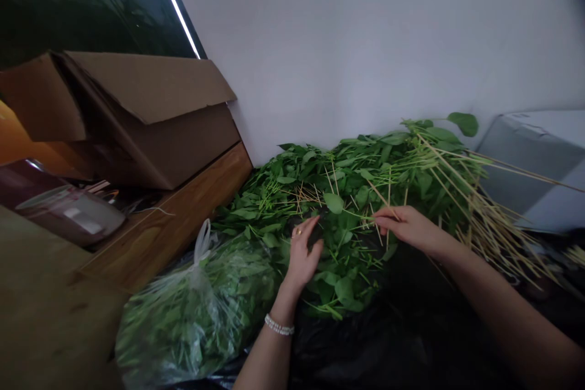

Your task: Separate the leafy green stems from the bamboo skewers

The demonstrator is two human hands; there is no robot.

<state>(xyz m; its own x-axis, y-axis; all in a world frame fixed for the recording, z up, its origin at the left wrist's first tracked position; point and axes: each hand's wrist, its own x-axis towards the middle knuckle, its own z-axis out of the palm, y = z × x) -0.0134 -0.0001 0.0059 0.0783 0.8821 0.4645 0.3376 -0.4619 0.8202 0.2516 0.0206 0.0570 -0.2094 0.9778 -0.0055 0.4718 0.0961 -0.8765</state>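
Note:
A big heap of green leafy stems (pixel 347 195) lies on black plastic sheeting against the white wall. My left hand (pixel 302 253), with a ring and a bead bracelet, rests on the leaves at the heap's near side, fingers spread and flat. My right hand (pixel 404 225) is in the heap just to the right, its fingers pinched on a thin leafy stem (pixel 351 210) that ends in a round leaf. Long pale bare stalks (pixel 479 207) fan out to the right of that hand.
A knotted clear plastic bag full of leaves (pixel 196 304) lies at lower left. An open cardboard box (pixel 150 116) sits on a wooden ledge (pixel 183 213) to the left. A grey box (pixel 539 158) stands at right. Black sheeting (pixel 393 341) covers the floor nearby.

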